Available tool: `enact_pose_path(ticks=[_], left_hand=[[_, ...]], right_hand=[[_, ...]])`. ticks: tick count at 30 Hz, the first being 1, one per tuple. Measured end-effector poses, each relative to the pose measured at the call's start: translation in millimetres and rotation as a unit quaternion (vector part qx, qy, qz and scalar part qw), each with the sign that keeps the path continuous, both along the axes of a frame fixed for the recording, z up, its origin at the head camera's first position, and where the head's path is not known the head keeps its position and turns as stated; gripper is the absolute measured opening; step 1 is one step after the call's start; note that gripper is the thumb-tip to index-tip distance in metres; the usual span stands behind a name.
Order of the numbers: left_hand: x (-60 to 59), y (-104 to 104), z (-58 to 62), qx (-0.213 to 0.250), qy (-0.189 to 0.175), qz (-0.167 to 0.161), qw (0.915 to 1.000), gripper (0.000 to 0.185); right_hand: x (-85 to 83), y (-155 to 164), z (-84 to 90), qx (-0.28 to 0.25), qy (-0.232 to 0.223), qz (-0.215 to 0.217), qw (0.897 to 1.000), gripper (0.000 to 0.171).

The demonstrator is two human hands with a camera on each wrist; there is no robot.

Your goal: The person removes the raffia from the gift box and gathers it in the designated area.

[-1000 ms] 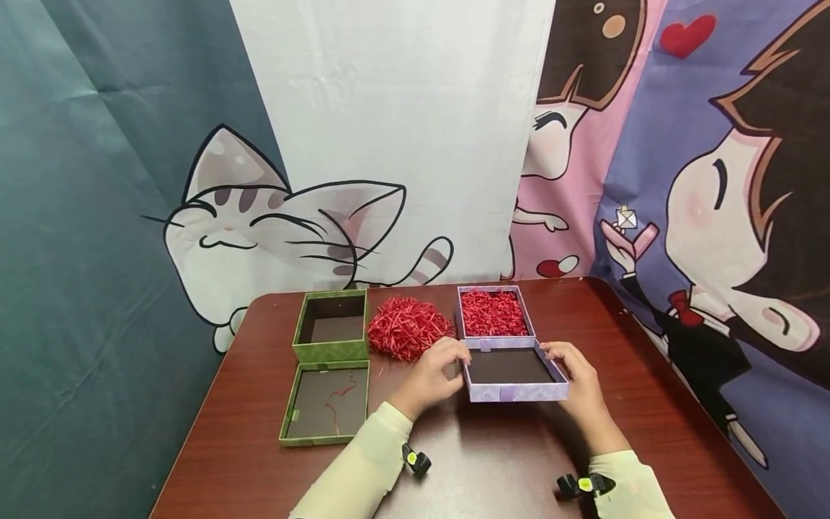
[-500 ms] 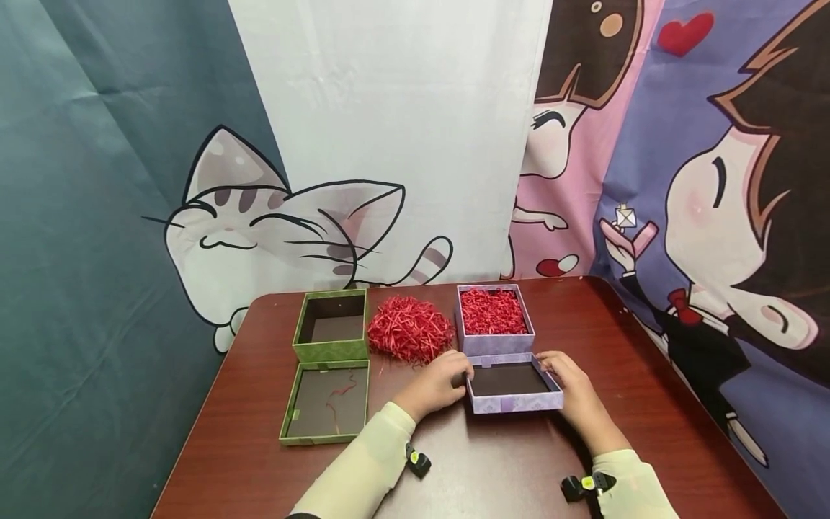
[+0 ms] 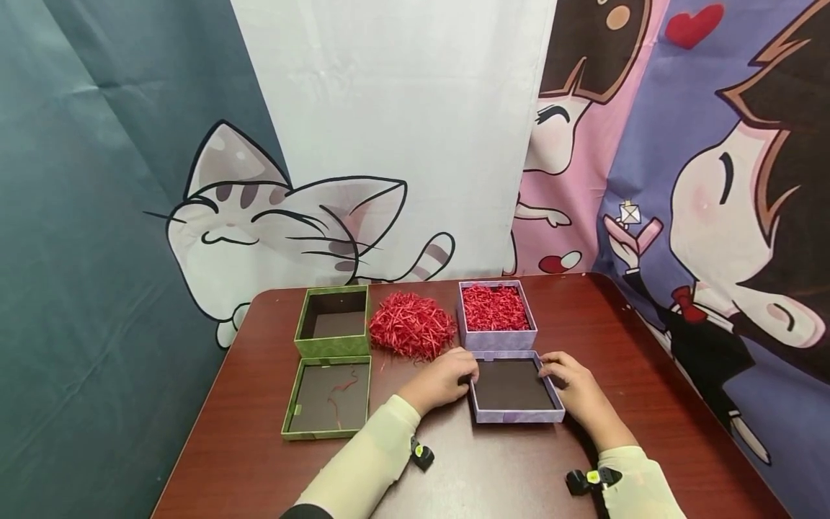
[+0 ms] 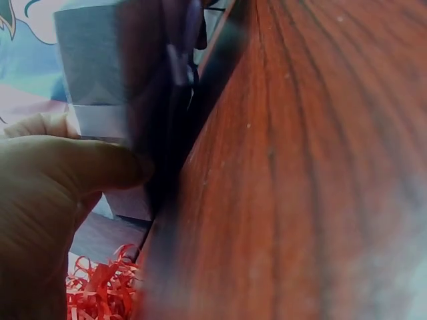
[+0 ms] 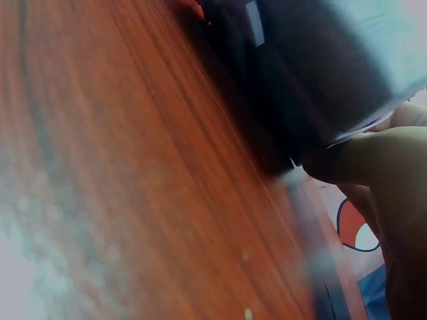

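A shallow lavender lid (image 3: 512, 386) with a dark inside lies hollow side up, in front of the lavender box (image 3: 499, 341). My left hand (image 3: 443, 380) grips its left wall, thumb outermost in the left wrist view, where the hand (image 4: 53, 167) shows close up. On the opposite side my right hand (image 3: 579, 393) pinches the right wall, its fingers over the rim. In the right wrist view the lid (image 5: 320, 67) is blurred and the thumb (image 5: 353, 160) presses its edge. Whether the lid's underside fully touches the table cannot be told.
Red shredded paper (image 3: 496, 308) fills the lavender box. Left of it is a loose heap of the same paper (image 3: 411, 324). An open green box (image 3: 333, 347) and its green lid (image 3: 324, 400), with a few red strands inside, stand farther left on the wooden table (image 3: 227, 432).
Both hands have brought the lavender lid down and toward me, away from the box's front. It was tilted and raised earlier and now lies flatter and lower. The boxes have stayed put.
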State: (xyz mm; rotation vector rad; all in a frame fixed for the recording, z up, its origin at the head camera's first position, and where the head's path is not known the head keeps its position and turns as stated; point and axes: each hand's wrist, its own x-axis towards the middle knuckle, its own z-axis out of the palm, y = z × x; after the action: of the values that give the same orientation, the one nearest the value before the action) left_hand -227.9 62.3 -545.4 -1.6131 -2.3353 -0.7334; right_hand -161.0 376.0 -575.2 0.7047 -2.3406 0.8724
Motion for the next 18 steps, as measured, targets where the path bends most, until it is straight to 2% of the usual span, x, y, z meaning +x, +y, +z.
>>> enact_pose_path(ticks=[6,13,16,18], left_hand=[[-0.7,1,-2.1,-0.002,0.003,-0.007,1.0,0.027],[-1.1,0,-4.1,0.01,0.003,-0.004,0.9999,0.024],[0.1,0,-5.0,0.025,0.002,0.001,0.9997,0.024],[0.9,-1,-4.6,0.052,0.007,0.012,0.9986,0.024]], right_hand=[[-0.6,1,-1.9,0.017,0.013,-0.015,1.0,0.036],[0.8,0,1.0,0.02,-0.002,-0.021,1.0,0.039],[2.0,2,5.7,0.023,-0.008,-0.029,0.999,0.04],[2.4,3,10.0,0.021,-0.009,-0.038,0.999,0.04]])
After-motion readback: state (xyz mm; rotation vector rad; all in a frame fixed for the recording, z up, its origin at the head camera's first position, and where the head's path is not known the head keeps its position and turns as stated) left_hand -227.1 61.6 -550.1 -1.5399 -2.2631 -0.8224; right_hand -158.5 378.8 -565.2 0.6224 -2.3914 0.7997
